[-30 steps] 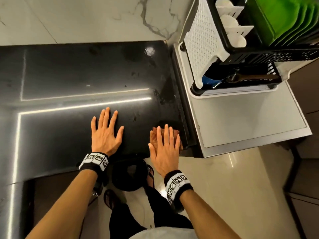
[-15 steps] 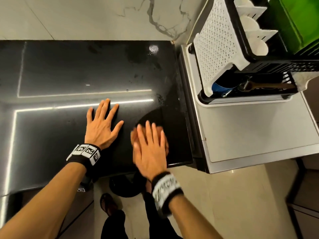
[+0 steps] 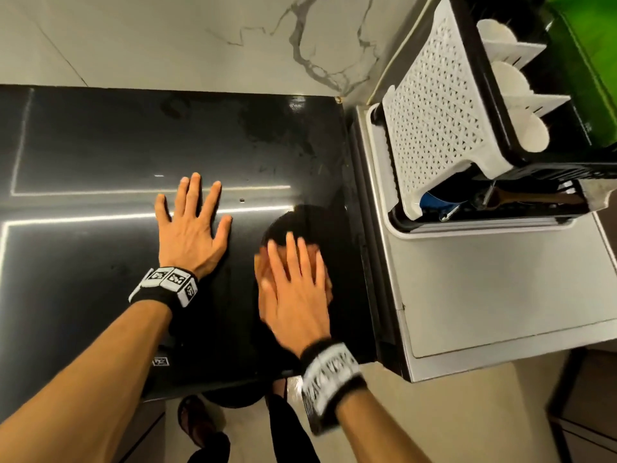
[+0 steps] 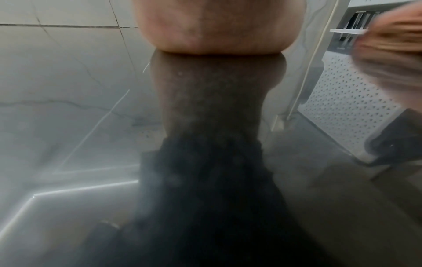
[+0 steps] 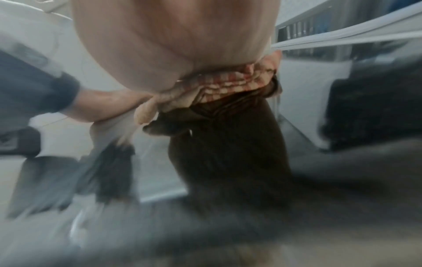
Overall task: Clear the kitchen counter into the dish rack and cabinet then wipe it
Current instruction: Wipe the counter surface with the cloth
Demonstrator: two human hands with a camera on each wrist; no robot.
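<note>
Where the head view looks down, a glossy black surface meets marble wall, a dish rack at its right. Left hand lies flat, fingers spread; right hand, fingers straight, presses a cloth, now nearer the left hand than before. Right wrist view shows the striped cloth under the palm.

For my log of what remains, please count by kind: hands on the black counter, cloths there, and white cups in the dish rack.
Hands on the counter: 2, left hand and right hand
Cloth, under the right hand: 1
White cups in the dish rack: 3
Total: 6
</note>
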